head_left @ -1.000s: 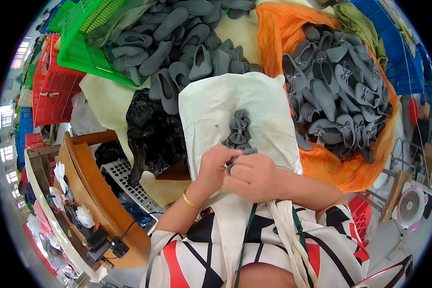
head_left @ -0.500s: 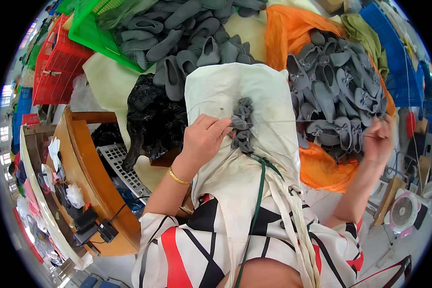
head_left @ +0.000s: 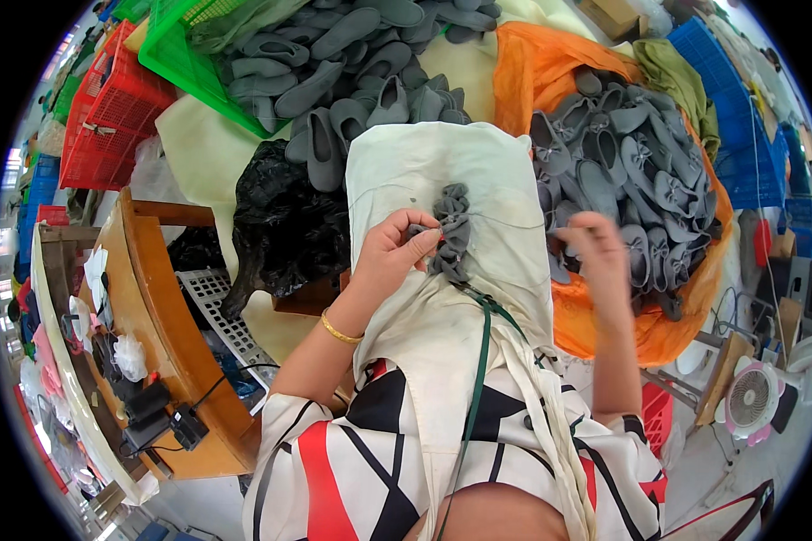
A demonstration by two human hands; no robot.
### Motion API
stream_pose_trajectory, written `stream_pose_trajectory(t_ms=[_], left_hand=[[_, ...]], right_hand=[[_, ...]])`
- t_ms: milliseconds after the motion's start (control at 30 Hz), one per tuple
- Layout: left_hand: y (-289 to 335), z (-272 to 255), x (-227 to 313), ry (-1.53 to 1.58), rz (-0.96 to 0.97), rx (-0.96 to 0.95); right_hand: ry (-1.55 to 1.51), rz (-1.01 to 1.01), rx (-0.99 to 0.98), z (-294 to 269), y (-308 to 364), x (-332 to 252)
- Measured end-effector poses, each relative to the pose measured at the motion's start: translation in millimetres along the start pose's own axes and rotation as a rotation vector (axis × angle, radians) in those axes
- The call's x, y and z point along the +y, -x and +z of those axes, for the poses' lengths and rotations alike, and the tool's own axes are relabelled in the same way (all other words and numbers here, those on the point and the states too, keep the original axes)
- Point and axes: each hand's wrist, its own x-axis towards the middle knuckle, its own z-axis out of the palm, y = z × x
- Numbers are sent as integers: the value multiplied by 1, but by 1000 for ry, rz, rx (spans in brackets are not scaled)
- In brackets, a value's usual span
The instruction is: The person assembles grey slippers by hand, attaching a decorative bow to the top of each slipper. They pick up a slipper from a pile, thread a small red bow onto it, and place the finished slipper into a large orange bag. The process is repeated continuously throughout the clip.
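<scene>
Several small grey fabric bows (head_left: 454, 206) lie bunched in a column on the white cloth (head_left: 388, 153) over my lap. My left hand (head_left: 392, 251) pinches one of them at the left edge of the bunch, thumb and forefinger closed; a tiny red spot shows by the fingertips. To the right, my right hand (head_left: 597, 257) is raised beside the cloth, its fingers drawn together and blurred. A thin grey thread (head_left: 505, 222) runs slack from the bows toward those fingers. Whether a needle is there cannot be made out.
An orange bag (head_left: 595, 334) full of grey shoes with bows stands at the right. More grey shoes (head_left: 320, 149) are heaped ahead by a green crate (head_left: 167, 59). A black plastic bag (head_left: 284, 216) and wooden desk (head_left: 176, 334) are at the left, a fan (head_left: 751, 397) at the right.
My right hand has come in leftward from far right to near the cloth's edge. The thread, taut before, now hangs slack. My left hand stays at the bows.
</scene>
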Motion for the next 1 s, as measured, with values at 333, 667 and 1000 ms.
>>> stream_pose_trajectory(t_ms=[333,667,1000], left_hand=[[-1,-1,-12,55,-180,-121],[-53,-27,10,14,-45,-257],[-179,-202,-46,138,-52,467]], right_hand=[[210,-50,-493,108,-28,17],[151,-80,-573,103,-69,15],[-512,232,-136,77,-117,76]])
